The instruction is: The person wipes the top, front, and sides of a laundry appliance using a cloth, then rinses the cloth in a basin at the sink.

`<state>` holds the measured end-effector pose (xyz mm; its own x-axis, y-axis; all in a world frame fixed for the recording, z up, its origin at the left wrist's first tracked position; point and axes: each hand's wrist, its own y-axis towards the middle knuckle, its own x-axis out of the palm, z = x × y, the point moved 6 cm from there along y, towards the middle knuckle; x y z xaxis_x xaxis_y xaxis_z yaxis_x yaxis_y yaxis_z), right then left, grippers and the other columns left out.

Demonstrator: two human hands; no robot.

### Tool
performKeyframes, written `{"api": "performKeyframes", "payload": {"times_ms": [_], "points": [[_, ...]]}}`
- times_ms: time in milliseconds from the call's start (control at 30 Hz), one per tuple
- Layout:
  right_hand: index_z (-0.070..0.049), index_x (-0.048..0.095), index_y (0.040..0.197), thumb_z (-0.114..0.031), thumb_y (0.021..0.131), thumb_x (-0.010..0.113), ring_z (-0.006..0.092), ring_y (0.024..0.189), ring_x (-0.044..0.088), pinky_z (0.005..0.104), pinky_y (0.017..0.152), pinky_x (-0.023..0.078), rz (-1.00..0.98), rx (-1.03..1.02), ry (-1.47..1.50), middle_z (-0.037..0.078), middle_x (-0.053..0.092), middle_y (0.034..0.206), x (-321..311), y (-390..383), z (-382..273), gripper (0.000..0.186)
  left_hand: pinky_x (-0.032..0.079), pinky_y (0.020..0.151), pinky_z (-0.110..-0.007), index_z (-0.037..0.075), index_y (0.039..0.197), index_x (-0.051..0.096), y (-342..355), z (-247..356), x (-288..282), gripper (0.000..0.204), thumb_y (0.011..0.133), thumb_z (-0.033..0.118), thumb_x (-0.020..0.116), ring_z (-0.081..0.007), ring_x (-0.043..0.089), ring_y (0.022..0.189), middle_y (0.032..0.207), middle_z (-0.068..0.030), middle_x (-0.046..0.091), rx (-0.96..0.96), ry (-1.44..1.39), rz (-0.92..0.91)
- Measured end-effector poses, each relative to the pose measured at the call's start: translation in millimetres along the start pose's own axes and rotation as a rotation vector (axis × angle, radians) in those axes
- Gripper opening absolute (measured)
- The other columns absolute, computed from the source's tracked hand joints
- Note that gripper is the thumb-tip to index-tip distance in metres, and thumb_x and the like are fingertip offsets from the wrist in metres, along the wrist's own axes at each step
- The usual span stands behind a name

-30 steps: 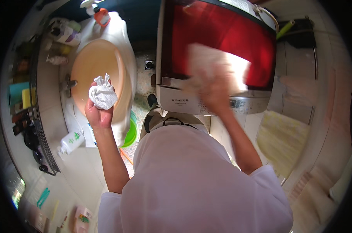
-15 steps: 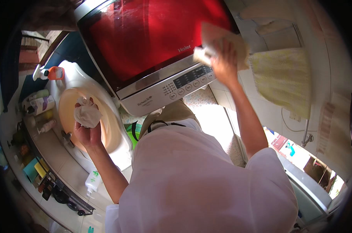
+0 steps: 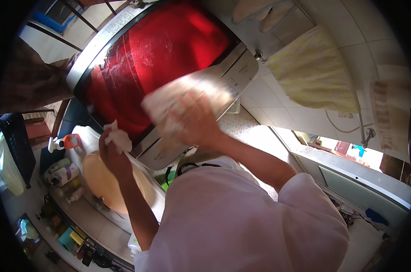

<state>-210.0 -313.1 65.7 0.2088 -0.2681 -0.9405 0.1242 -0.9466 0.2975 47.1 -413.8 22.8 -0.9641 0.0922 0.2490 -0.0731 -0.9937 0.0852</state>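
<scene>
A top-loading washing machine with a glossy red lid (image 3: 178,45) and a silver control panel (image 3: 242,70) stands in front of me. My right hand (image 3: 196,120), smeared by motion, has a pale cloth (image 3: 158,102) under its palm and fingers. The cloth lies across the front of the lid and covers much of the panel. In my left hand (image 3: 115,156) is a crumpled white tissue (image 3: 120,139), held by the machine's front left corner. Streaks and light reflections show on the lid.
Left of the machine is a white washbasin with a peach bowl (image 3: 110,183) and a tap (image 3: 100,202). An orange-and-white spray bottle (image 3: 71,141) and several toiletry bottles stand around it. A yellowish towel (image 3: 312,72) hangs on the right wall. Dark bars cross the window at upper left.
My right hand has brought the cloth leftward and nearer, from the lid's right edge onto its front and the panel. My left hand with the tissue has moved from above the basin toward the machine.
</scene>
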Motion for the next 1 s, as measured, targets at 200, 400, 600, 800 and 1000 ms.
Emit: {"api": "performKeyframes", "payload": {"times_ms": [200, 400, 600, 800, 1000], "points": [[-0.016, 0.027, 0.146, -0.051, 0.081, 0.057, 0.0422, 0.132, 0.03, 0.0545, 0.105, 0.027, 0.037, 0.276, -0.271, 0.016, 0.022, 0.151, -3.3, 95.4, 170.7, 0.079, 0.03, 0.104, -0.051, 0.009, 0.122, 0.054, 21.9, -10.8, 106.9, 0.043, 0.083, 0.025, 0.064, -0.0414, 0.039, 0.127, 0.132, -0.0194, 0.045, 0.569, 1.122, -0.174], [-0.012, 0.054, 0.125, -0.035, 0.079, 0.06, 0.0396, 0.12, 0.046, 0.0544, 0.096, 0.038, 0.257, -0.177, -0.21, 0.018, 0.051, 0.131, 32.7, 203.0, 166.4, 0.052, 0.032, 0.104, -0.052, 0.006, 0.118, 0.054, 27.4, -17.8, 120.0, 0.038, 0.083, 0.016, 0.062, -0.0404, 0.042, 0.125, 0.129, -0.0191, 0.049, 0.52, 1.223, -0.095], [-0.015, 0.057, 0.127, -0.028, 0.081, 0.059, 0.0325, 0.126, 0.042, 0.0533, 0.105, 0.031, -0.005, -0.422, 0.135, 0.016, 0.048, 0.134, 50.4, 128.5, 35.0, 0.048, 0.036, 0.104, -0.045, 0.0, 0.114, 0.053, 24.2, -19.2, 95.0, 0.03, 0.084, 0.001, 0.053, -0.0389, 0.044, 0.124, 0.127, -0.0187, 0.052, 0.461, 1.06, 0.077], [-0.008, 0.058, 0.124, -0.031, 0.082, 0.06, 0.0348, 0.113, 0.054, 0.0482, 0.084, 0.045, 0.272, -0.334, -0.374, 0.02, 0.054, 0.127, 31.1, 212.7, 210.0, 0.047, 0.042, 0.1, -0.039, -0.001, 0.111, 0.054, 26.5, -12.9, 101.9, 0.028, 0.085, -0.008, 0.049, -0.0344, 0.05, 0.121, 0.121, -0.0171, 0.057, 0.492, 0.945, 0.182], [-0.004, 0.065, 0.106, -0.032, 0.075, 0.062, 0.0336, 0.108, 0.06, 0.0508, 0.091, 0.046, 0.366, -0.478, -0.004, 0.019, 0.061, 0.113, 115.8, 243.0, 78.7, 0.041, 0.041, 0.098, -0.034, 0.0, 0.115, 0.054, 21.5, -10.0, 69.4, 0.025, 0.09, 0.0, 0.051, -0.027, 0.055, 0.111, 0.119, -0.0145, 0.057, 0.309, 0.556, 0.447]]}}
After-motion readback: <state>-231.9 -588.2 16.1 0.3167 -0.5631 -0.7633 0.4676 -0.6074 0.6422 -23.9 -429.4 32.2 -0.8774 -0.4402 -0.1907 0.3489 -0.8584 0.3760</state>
